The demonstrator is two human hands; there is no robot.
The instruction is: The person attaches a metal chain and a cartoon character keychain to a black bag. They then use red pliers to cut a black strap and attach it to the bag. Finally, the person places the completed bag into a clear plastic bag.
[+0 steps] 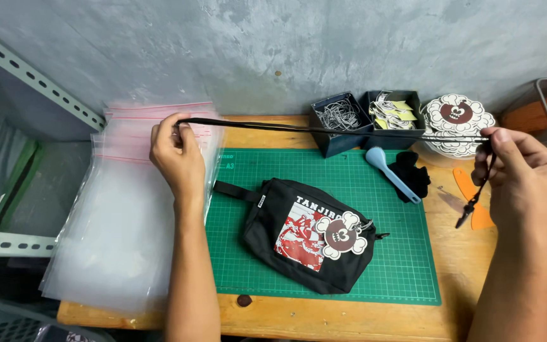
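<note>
Two hands, left [177,155] and right [519,170], fingers pinching one black strap [337,130] taut above one pouch [308,235] and two bins [365,119].

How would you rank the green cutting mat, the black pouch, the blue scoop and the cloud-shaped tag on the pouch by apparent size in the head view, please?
1. green cutting mat
2. black pouch
3. blue scoop
4. cloud-shaped tag
The last two look close: the scoop is longer, the tag is wider.
</note>
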